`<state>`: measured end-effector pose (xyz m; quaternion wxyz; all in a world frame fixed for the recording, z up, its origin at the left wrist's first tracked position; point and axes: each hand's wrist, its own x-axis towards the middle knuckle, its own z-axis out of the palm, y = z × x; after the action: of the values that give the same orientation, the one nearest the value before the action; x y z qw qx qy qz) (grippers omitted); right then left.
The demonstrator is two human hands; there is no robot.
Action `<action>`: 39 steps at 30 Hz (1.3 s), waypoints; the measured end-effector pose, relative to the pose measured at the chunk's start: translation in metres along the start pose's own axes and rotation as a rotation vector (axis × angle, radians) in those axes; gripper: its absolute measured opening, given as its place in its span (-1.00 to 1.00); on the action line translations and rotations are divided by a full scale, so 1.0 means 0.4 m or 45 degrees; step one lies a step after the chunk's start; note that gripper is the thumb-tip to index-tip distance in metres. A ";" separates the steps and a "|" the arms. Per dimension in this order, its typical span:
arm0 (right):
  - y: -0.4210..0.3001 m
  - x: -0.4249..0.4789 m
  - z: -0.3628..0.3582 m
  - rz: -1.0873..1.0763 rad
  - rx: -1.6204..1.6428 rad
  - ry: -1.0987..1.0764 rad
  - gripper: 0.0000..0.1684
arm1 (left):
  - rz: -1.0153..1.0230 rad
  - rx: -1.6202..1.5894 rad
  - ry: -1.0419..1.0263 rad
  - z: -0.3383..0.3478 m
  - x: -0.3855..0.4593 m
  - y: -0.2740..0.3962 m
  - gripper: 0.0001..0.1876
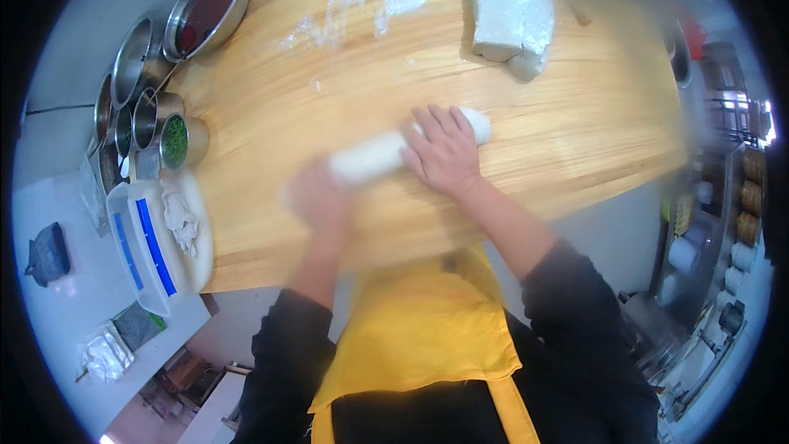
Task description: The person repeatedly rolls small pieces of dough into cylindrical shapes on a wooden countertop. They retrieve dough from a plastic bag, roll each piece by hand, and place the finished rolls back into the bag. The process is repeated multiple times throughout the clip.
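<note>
A thick roll of white dough (373, 157) lies slantwise on the wooden work table (265, 117) in front of me. Near its far right end, my right hand (445, 151) is laid over it, fingers curved across the top, with the rounded tip showing beyond them. My left hand (320, 194) covers the opposite end; motion blur hides its fingers, and a pale bit of dough seems to show past it. Farther back on the right sits a large block of white dough (513, 9) with a glossy, film-like surface and a crease down it.
White flour smears (404, 0) mark the table's far part. Along its left edge stand a steel bowl of dark red contents (240, 6), a steel pot of chopped greens (175, 140), and a clear plastic bin (161, 296) beside a crumpled cloth (179, 216). Kitchen shelves (733, 154) stand right.
</note>
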<state>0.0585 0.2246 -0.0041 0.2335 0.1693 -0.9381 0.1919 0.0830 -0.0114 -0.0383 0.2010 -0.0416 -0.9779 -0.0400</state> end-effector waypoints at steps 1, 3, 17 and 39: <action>0.010 0.029 0.013 0.104 0.015 -0.149 -0.67 | -0.064 -0.027 -0.107 -0.003 0.039 0.007 -0.63; 0.027 0.109 0.051 0.315 0.055 -0.453 -0.64 | -0.193 -0.069 -0.329 -0.007 0.106 0.010 -0.63; 0.129 0.352 0.203 0.309 -0.047 -0.115 -0.61 | -0.098 -0.133 -0.235 0.107 0.325 -0.091 -0.58; 0.051 0.188 0.155 0.305 -0.298 -0.392 -0.42 | -0.094 -0.231 -0.304 0.084 0.305 -0.021 -0.36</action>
<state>-0.0356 0.1979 -0.0227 0.0811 0.0557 -0.9919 0.0799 -0.0427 -0.0087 -0.0212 0.0771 -0.0282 -0.9881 -0.1301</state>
